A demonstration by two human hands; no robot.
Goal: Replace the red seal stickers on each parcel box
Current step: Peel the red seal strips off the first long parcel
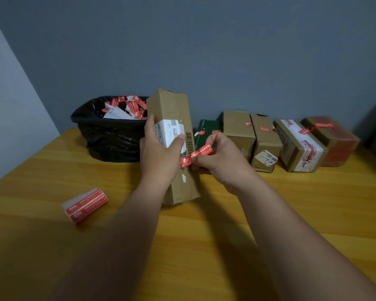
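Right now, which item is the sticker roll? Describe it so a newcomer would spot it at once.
Start at the wooden table and look to its left half, in front of the black bin. The sticker roll lies there on its side, alone, left of the left hand. Unlike the loose red stickers in the bin, it is a neat roll of red labels on pale backing.

One head-worn wide-angle view looks forward and down from your own eye level, close over your forearms, across the wooden table [52, 170] toward the far grey wall [204, 51].
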